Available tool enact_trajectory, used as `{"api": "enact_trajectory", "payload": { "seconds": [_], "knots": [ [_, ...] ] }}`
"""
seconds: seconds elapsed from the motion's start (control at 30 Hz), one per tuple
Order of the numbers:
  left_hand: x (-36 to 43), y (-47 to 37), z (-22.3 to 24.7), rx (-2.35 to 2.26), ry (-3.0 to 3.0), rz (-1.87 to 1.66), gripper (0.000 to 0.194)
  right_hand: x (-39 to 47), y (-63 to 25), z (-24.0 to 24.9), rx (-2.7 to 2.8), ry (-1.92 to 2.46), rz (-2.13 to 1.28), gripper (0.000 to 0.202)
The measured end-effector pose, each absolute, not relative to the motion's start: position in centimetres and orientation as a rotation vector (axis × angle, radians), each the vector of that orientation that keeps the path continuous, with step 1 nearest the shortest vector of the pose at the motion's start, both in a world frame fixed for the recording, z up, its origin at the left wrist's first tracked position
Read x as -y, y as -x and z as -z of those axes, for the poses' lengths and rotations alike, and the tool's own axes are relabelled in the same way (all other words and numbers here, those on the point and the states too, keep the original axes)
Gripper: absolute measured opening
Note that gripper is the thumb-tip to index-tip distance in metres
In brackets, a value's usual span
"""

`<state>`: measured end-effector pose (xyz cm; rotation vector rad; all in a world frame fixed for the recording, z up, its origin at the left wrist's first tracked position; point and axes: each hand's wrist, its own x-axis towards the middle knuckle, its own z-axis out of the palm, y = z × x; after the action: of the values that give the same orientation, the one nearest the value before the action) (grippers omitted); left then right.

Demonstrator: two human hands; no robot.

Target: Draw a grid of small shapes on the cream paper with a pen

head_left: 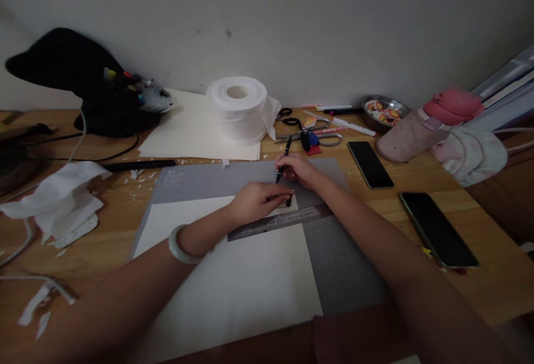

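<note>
My right hand (298,169) is closed round a black pen (287,149), which stands nearly upright with its lower end above the grey cutting mat (334,247). Just in front of it, my left hand (259,200), with a pale bangle on the wrist, pinches a small black piece (289,201) that looks like a pen cap. Beneath my hands lies a sheet of white paper (242,275) on the mat. A metal ruler (277,222) crosses the paper at a slant, just below my left hand. Faint drawn marks by the fingertips are partly hidden.
Behind the mat stand a tissue roll (236,108) on paper sheets (179,130), and scissors (329,139). To the right are two phones (370,165), a pink-lidded bottle (417,130) and a metal bowl (386,112). Crumpled tissue (67,197), cables and paper scraps lie left.
</note>
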<state>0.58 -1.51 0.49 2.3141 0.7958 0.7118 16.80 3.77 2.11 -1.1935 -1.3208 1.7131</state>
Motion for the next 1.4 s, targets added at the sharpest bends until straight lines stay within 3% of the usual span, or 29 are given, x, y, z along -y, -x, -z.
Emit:
{"api": "enact_trajectory", "payload": {
  "seconds": [1.17,1.3,1.4],
  "knots": [
    [1.5,-0.8,-0.3,-0.734,-2.368,-0.7,0.025,-3.8,-16.9,-1.5,1.29,1.156,-1.693,0.016],
    [1.6,-0.7,-0.5,-0.763,-2.405,-0.677,0.025,-3.7,-16.6,-1.5,1.222,1.192,-1.577,0.015],
    [1.7,-0.7,-0.7,-0.787,-2.425,-0.651,0.026,-2.8,-16.8,-4.3,1.109,1.18,-1.316,0.016]
  ]
}}
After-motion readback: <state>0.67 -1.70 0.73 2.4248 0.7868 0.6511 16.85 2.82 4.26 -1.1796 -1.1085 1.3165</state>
